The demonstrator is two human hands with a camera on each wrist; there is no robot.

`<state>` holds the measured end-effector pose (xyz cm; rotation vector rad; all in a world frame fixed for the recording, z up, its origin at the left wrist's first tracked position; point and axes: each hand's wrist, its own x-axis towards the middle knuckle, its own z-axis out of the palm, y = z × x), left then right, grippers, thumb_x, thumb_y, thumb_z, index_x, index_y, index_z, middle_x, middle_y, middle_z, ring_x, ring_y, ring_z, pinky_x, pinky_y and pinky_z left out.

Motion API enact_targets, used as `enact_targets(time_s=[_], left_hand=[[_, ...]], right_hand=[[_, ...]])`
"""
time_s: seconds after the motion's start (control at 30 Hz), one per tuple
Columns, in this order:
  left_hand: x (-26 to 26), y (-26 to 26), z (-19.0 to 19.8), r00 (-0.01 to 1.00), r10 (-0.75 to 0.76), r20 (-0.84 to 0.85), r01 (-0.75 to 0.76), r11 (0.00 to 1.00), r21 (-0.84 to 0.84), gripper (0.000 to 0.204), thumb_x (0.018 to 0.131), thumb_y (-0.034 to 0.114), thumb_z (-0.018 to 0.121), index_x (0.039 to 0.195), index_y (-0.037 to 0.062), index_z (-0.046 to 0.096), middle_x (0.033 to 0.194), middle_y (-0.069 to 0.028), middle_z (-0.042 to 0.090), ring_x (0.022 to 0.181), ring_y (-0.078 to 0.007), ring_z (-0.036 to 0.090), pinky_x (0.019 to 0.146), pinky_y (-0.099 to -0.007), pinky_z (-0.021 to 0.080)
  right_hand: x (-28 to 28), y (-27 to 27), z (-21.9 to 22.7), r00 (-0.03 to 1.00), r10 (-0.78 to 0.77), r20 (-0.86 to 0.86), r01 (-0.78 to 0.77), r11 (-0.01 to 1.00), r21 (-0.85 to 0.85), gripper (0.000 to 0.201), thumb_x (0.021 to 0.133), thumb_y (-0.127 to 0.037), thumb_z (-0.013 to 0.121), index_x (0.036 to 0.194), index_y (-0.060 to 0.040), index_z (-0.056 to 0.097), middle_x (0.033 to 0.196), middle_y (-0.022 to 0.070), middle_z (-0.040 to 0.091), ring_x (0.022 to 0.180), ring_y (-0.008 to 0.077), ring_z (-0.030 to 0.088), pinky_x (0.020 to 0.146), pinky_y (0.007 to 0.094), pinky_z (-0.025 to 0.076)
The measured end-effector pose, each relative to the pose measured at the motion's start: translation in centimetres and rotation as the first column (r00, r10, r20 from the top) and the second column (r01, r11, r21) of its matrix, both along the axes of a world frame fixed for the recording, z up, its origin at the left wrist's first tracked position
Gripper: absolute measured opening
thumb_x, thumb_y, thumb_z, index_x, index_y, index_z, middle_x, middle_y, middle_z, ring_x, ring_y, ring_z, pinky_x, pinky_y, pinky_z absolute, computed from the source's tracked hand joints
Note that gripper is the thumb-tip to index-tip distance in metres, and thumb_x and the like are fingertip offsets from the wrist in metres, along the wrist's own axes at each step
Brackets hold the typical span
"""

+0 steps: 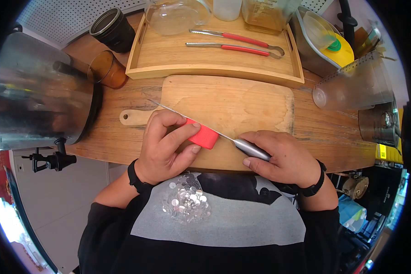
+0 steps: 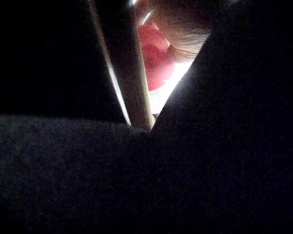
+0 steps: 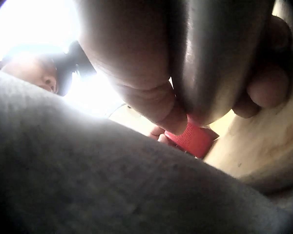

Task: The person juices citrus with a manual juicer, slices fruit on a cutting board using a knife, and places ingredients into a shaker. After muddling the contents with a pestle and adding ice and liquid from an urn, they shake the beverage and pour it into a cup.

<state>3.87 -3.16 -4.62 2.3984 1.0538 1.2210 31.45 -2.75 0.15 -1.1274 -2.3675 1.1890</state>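
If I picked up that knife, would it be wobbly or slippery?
The knife is probably stiff: its blade looks straight. Its handle might feel slippery, being smooth and shiny. It is likely heavier at that end, where it is thickest.

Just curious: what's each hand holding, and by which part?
Left hand: red block, by its left end. Right hand: knife, by its metal handle.

Kitchen, by looks — cutting board [image 1: 242, 100], knife [image 1: 251, 150], tongs [image 1: 245, 49], measuring jug [image 1: 266, 16].
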Motion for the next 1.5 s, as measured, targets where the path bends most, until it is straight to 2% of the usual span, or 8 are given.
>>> enact_targets(time_s=[0.13,0.53,0.77,0.83,0.97,1.03,1.13,1.5], left_hand=[[0.0,-0.1,-0.1,1.0,0.009,0.009,-0.009,1.0,-0.012,0.038,0.071,0.012,0.075,0.107,0.0064,0.065,0.1,-0.0119,0.053,0.088,-0.0274,0.053,0.077,-0.0373,0.045],[0.1,-0.1,0.0,1.0,0.006,0.015,-0.006,1.0,-0.018,0.038,0.071,0.011,0.075,0.108,0.0054,0.065,0.1,-0.0123,0.053,0.088,-0.0276,0.053,0.077,-0.0369,0.045],[0.3,-0.3,0.7,1.0,0.009,0.006,-0.009,0.998,-0.063,0.037,0.071,0.01,0.075,0.107,0.0047,0.066,0.1,-0.0125,0.053,0.088,-0.0273,0.054,0.076,-0.0359,0.046],[0.3,-0.1,1.2,0.999,-0.015,-0.031,0.014,0.998,-0.056,0.035,0.072,0.01,0.075,0.105,0.0042,0.066,0.098,-0.0122,0.054,0.087,-0.0272,0.055,0.076,-0.036,0.046],[0.4,0.2,2.2,0.996,-0.016,-0.082,0.013,0.999,-0.044,0.034,0.071,0.011,0.076,0.103,0.004,0.067,0.095,-0.012,0.054,0.085,-0.0277,0.055,0.075,-0.0369,0.046],[0.0,0.5,2.6,0.975,-0.084,-0.207,0.085,0.996,-0.003,0.038,0.071,0.012,0.074,0.107,0.0034,0.065,0.097,-0.0135,0.052,0.084,-0.0279,0.054,0.073,-0.0373,0.044],[-0.2,0.8,2.8,0.963,-0.103,-0.248,0.109,0.994,0.009,0.038,0.07,0.013,0.075,0.106,0.0041,0.065,0.095,-0.0123,0.053,0.083,-0.0284,0.054,0.071,-0.0378,0.044],[-0.1,1.1,2.9,0.971,-0.076,-0.229,0.093,0.993,0.066,0.036,0.068,0.013,0.077,0.102,0.0059,0.067,0.092,-0.0104,0.054,0.081,-0.0269,0.055,0.071,-0.0373,0.045]], right_hand=[[0.1,-0.2,0.0,0.997,-0.017,-0.078,0.019,1.0,0.017,0.041,0.083,-0.022,0.068,0.117,-0.0009,0.06,0.092,0.0177,0.065,0.083,0.0356,0.063,0.071,0.0394,0.05],[-0.1,0.0,0.1,1.0,-0.009,0.02,0.009,1.0,-0.028,0.04,0.085,-0.025,0.066,0.117,-0.0019,0.059,0.095,0.0182,0.065,0.085,0.0358,0.064,0.072,0.0404,0.05],[0.3,-0.2,0.2,1.0,0.0,-0.026,0.0,1.0,-0.003,0.041,0.084,-0.024,0.067,0.118,-0.0022,0.06,0.095,0.0181,0.066,0.084,0.036,0.064,0.072,0.0399,0.05],[0.3,-0.2,0.3,0.995,-0.015,-0.097,0.013,1.0,-0.022,0.034,0.087,-0.023,0.064,0.114,-0.0031,0.059,0.092,0.0189,0.064,0.084,0.037,0.062,0.072,0.0419,0.049],[0.4,-0.1,0.3,0.993,-0.015,-0.117,0.015,1.0,0.002,0.034,0.087,-0.024,0.063,0.114,-0.003,0.059,0.094,0.0191,0.064,0.086,0.0371,0.062,0.073,0.0419,0.05],[0.5,0.2,0.2,1.0,0.018,0.007,-0.018,1.0,0.01,0.035,0.087,-0.024,0.063,0.114,-0.0032,0.059,0.095,0.0191,0.065,0.086,0.0372,0.063,0.073,0.0419,0.05],[0.5,0.3,0.2,1.0,0.026,0.017,-0.027,0.999,0.029,0.035,0.087,-0.024,0.063,0.115,-0.0033,0.059,0.095,0.0189,0.065,0.086,0.0371,0.063,0.074,0.0421,0.05],[0.4,0.6,0.1,0.999,0.029,-0.045,-0.028,0.999,0.014,0.042,0.085,-0.024,0.066,0.12,-0.0015,0.059,0.095,0.0181,0.066,0.084,0.035,0.065,0.072,0.0391,0.051]])
